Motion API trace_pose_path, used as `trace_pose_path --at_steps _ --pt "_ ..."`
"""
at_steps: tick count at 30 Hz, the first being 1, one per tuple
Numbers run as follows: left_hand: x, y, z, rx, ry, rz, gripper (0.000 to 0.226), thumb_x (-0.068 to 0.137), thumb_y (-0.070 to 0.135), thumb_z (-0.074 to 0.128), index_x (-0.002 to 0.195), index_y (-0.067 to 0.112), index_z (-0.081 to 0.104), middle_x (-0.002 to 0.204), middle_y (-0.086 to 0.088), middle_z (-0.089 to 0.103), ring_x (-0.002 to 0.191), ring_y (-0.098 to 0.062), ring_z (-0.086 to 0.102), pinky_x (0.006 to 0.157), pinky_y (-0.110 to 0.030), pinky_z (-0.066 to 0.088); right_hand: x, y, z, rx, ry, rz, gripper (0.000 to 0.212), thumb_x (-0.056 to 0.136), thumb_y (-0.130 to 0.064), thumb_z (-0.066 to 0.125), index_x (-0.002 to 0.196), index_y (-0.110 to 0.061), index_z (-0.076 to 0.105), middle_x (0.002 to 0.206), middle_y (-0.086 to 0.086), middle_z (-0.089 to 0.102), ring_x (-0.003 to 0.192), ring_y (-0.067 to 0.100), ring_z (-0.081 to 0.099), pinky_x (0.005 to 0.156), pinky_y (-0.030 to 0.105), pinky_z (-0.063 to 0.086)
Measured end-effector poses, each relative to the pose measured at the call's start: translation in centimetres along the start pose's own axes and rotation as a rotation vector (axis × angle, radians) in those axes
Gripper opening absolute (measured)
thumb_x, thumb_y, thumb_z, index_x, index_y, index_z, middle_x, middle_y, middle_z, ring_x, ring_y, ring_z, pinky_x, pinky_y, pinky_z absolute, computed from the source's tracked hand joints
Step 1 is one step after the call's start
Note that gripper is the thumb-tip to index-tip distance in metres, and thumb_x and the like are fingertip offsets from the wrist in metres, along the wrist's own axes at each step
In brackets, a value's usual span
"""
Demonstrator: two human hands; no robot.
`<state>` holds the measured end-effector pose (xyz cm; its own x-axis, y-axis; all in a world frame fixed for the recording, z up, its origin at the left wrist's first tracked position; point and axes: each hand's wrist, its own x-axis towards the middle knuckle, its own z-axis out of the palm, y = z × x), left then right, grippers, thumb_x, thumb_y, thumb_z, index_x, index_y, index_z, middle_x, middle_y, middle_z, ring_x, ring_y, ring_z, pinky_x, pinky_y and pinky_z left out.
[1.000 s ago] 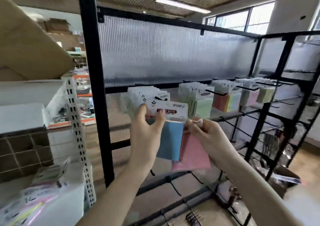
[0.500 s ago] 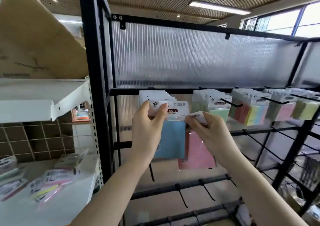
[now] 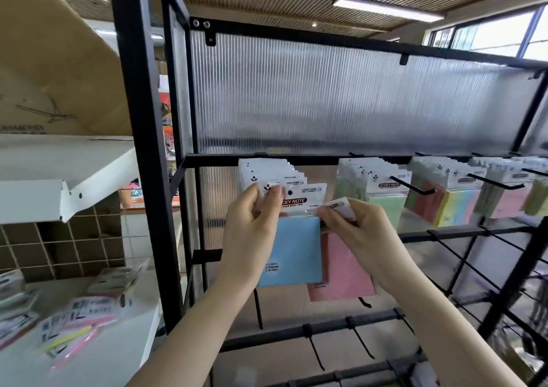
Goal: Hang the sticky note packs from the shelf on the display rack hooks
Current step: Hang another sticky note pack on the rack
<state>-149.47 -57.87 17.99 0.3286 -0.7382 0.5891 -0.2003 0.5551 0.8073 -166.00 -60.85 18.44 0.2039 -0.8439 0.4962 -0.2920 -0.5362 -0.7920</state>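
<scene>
My left hand (image 3: pixel 252 229) pinches the white header of a blue sticky note pack (image 3: pixel 296 253), held up at the leftmost hook of the black display rack (image 3: pixel 296 160), in front of a row of packs (image 3: pixel 267 170) hanging there. The hook's tip shows as a dark spot through the blue pack's header hole. My right hand (image 3: pixel 355 232) pinches the header of a pink sticky note pack (image 3: pixel 344 271), just right of and partly behind the blue one. On the white shelf (image 3: pixel 103 357) at lower left lie several more packs (image 3: pixel 74 324), blurred.
To the right, further hooks (image 3: pixel 415 186) carry green, yellow and pink packs. Lower rack bars (image 3: pixel 326 330) bear bare hooks. A ribbed translucent panel (image 3: pixel 341 99) backs the rack. A white upper shelf (image 3: pixel 59 176) and a cardboard box (image 3: pixel 44 60) stand at left.
The view has swung left and closer to the rack. Both hands have lifted slightly, bringing the blue pack's header up against the leftmost hook; the pink pack stays in my right hand.
</scene>
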Motion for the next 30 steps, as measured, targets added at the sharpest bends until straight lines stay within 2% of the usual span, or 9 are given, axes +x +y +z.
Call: trace_pose_path --at_steps 3,6,8,13,17,19,23,26,30 --pt "0.1 -0.6 0.0 0.022 0.017 -0.014 0.046 0.09 0.043 0.055 0.066 0.008 0.038 0.059 -0.011 0.037 0.055 -0.027 0.04 0.054 -0.037 0.035 0.5 0.4 0.2 -0.017 -0.016 0.011 0.021 0.092 -0.024 0.061 0.075 -0.015 0.07 0.075 0.005 0.072 0.067 0.026 0.063 0.062 0.031 0.045" --pt "0.1 -1.0 0.1 0.142 0.088 0.068 0.027 0.09 0.035 0.059 0.077 0.012 0.053 0.058 0.016 0.05 0.056 0.003 0.048 0.057 -0.014 0.038 0.8 0.7 0.6 -0.032 -0.009 0.019 0.02 0.092 -0.022 0.061 0.075 -0.016 0.069 0.076 0.005 0.072 0.078 0.032 0.065 0.063 0.041 0.051" --pt "0.1 -1.2 0.2 0.235 0.184 0.117 0.017 0.087 0.03 0.065 0.093 0.019 0.053 0.073 0.015 0.054 0.066 0.003 0.051 0.06 -0.009 0.038 1.1 0.9 1.0 -0.046 0.001 0.015 0.02 0.092 -0.023 0.061 0.078 -0.011 0.069 0.076 0.009 0.071 0.076 0.036 0.064 0.063 0.042 0.051" --pt "0.9 -2.4 0.4 0.411 0.3 0.212 0.034 0.081 0.022 0.072 0.106 0.015 0.051 0.099 0.004 0.049 0.086 0.002 0.042 0.078 -0.002 0.033 1.9 1.7 1.8 -0.154 0.046 0.038 0.028 0.091 -0.029 0.063 0.075 -0.006 0.065 0.058 0.0 0.059 0.05 0.009 0.042 0.047 0.022 0.031" --pt "1.4 -2.9 0.7 0.448 0.368 0.261 0.038 0.077 0.015 0.077 0.103 0.011 0.05 0.099 0.002 0.046 0.086 0.007 0.035 0.081 0.004 0.026 2.1 1.8 1.9 -0.127 0.077 0.046 0.014 0.091 -0.024 0.064 0.079 -0.018 0.07 0.065 -0.012 0.067 0.057 0.0 0.056 0.051 0.012 0.038" --pt "1.4 -2.9 0.8 0.444 0.397 0.334 0.038 0.076 0.007 0.077 0.102 0.009 0.049 0.099 0.0 0.044 0.087 0.002 0.037 0.083 -0.004 0.033 1.9 1.7 1.4 -0.124 0.08 0.055 0.011 0.092 -0.022 0.062 0.085 -0.022 0.071 0.071 -0.015 0.07 0.064 -0.001 0.061 0.054 0.012 0.042" --pt "0.2 -2.7 0.7 0.486 0.324 0.617 0.031 0.081 -0.004 0.064 0.097 0.013 0.044 0.089 -0.011 0.052 0.083 -0.021 0.048 0.072 -0.033 0.043 0.9 2.1 -0.1 -0.124 0.17 0.079 0.013 0.092 -0.023 0.061 0.085 -0.02 0.071 0.07 -0.011 0.071 0.059 0.001 0.061 0.051 0.019 0.043" --pt "-1.6 -2.0 1.2 0.489 0.141 0.751 0.016 0.087 0.001 0.053 0.096 0.012 0.047 0.087 -0.01 0.054 0.079 -0.022 0.05 0.069 -0.032 0.043 0.0 2.4 -1.8 -0.101 0.294 0.08 0.014 0.092 -0.024 0.061 0.081 -0.029 0.069 0.072 -0.014 0.071 0.064 -0.001 0.063 0.056 0.016 0.046" --pt "-3.2 -1.2 3.1 0.554 -0.163 0.691 0.006 0.089 0.014 0.05 0.093 0.012 0.054 0.085 0.0 0.056 0.07 -0.016 0.054 0.057 -0.026 0.043 -1.5 2.7 -4.1 -0.077 0.427 0.034 0.024 0.093 -0.024 0.061 0.069 -0.027 0.063 0.062 -0.011 0.067 0.059 0.001 0.06 0.053 0.016 0.044"
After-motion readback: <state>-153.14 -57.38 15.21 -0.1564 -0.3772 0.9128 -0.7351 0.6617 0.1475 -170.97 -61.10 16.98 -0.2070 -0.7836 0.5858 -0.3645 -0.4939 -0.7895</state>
